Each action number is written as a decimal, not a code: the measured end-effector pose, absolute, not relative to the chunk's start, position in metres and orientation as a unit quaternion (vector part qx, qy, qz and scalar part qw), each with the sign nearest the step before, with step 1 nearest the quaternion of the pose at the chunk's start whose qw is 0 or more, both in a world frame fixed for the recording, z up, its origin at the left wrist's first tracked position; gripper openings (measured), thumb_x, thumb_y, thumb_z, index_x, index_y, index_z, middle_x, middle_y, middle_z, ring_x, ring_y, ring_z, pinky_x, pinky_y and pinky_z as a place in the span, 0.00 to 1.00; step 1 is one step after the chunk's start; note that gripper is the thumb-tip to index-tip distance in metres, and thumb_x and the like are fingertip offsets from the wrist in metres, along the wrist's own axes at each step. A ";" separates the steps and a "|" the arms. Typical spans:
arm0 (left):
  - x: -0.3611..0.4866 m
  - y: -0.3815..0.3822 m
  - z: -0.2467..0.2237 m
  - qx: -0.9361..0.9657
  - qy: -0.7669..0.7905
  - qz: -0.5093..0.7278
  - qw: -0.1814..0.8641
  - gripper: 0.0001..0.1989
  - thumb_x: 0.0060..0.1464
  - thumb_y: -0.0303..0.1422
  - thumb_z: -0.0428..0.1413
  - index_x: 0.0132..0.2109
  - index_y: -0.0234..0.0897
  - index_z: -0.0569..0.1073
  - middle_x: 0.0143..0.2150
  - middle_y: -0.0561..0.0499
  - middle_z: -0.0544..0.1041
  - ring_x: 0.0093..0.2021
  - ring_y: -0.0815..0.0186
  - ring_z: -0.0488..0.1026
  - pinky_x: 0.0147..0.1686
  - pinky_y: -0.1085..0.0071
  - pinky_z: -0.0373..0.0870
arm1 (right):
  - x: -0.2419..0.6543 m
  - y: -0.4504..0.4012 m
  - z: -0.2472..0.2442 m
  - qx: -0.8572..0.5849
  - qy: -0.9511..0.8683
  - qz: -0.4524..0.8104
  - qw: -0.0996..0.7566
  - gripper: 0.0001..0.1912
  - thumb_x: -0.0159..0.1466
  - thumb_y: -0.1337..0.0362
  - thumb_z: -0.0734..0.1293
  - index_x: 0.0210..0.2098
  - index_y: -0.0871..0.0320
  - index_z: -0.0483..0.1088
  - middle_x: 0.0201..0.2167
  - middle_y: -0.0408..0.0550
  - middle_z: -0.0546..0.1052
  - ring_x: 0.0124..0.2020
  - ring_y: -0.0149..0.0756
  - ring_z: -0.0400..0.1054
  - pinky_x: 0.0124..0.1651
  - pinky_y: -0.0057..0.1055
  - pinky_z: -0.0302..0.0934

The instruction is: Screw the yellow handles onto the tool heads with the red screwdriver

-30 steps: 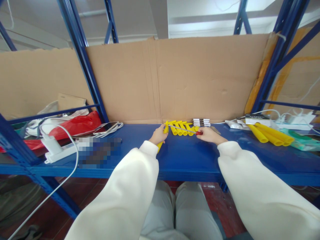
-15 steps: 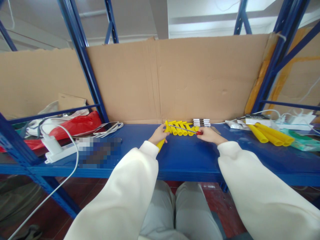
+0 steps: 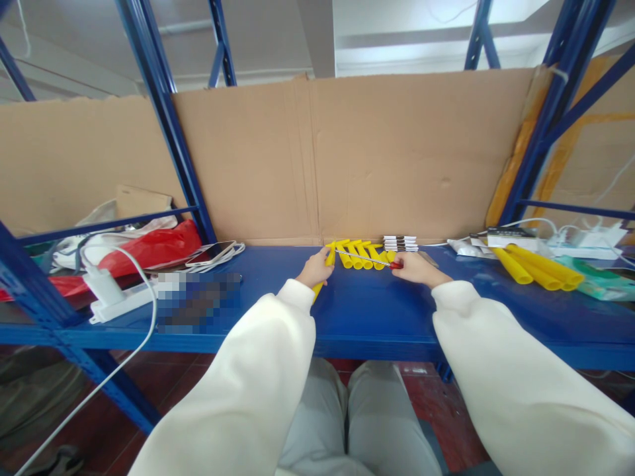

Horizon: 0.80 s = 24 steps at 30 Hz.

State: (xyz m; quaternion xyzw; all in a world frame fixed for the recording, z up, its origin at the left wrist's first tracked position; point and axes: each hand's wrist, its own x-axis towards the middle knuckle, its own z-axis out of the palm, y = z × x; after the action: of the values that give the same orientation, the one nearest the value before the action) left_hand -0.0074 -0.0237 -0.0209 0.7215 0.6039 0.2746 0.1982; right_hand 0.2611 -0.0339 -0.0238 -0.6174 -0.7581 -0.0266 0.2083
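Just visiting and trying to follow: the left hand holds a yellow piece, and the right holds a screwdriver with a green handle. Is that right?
Not quite: the screwdriver handle is red, not green, as the head view shows. The left hand does hold a yellow piece and the right hand the screwdriver.

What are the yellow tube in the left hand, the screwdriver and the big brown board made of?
The yellow tube in the left hand looks like plastic, smooth and evenly coloured. The screwdriver's silvery shaft is probably metal; its red handle looks shiny, maybe plastic, but the right hand hides part. The brown board looks like dull cardboard, with creases.
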 end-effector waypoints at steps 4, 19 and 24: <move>-0.006 -0.026 -0.020 0.728 0.607 0.267 0.175 0.28 0.63 0.25 0.55 0.69 0.40 0.63 0.67 0.40 0.72 0.27 0.68 0.81 0.32 0.74 0.75 | 0.262 -0.033 -0.026 -0.620 -0.755 -0.038 0.209 0.05 0.55 0.66 0.68 0.25 0.55 0.68 0.23 0.43 0.76 0.26 0.33 0.67 0.30 0.27 0.56; -0.007 -0.025 -0.021 0.742 0.607 0.242 0.151 0.28 0.64 0.26 0.53 0.69 0.39 0.62 0.64 0.40 0.75 0.29 0.67 0.82 0.37 0.71 0.78 | 0.254 -0.046 -0.014 -0.660 -0.735 -0.052 0.149 0.02 0.57 0.64 0.69 0.28 0.54 0.72 0.30 0.46 0.81 0.32 0.38 0.73 0.33 0.28 0.59; -0.007 -0.026 -0.020 0.740 0.608 0.243 0.153 0.28 0.64 0.25 0.53 0.70 0.39 0.61 0.65 0.40 0.74 0.28 0.67 0.82 0.37 0.71 0.78 | 0.252 -0.046 -0.015 -0.658 -0.732 -0.039 0.173 0.07 0.56 0.65 0.70 0.26 0.54 0.67 0.27 0.45 0.79 0.29 0.36 0.71 0.32 0.28 0.57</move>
State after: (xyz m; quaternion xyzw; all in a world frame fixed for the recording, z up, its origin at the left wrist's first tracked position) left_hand -0.0073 -0.0265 -0.0196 0.7403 0.6080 0.2427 0.1529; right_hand 0.2524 -0.0459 -0.0145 -0.6578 -0.7321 -0.0395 0.1726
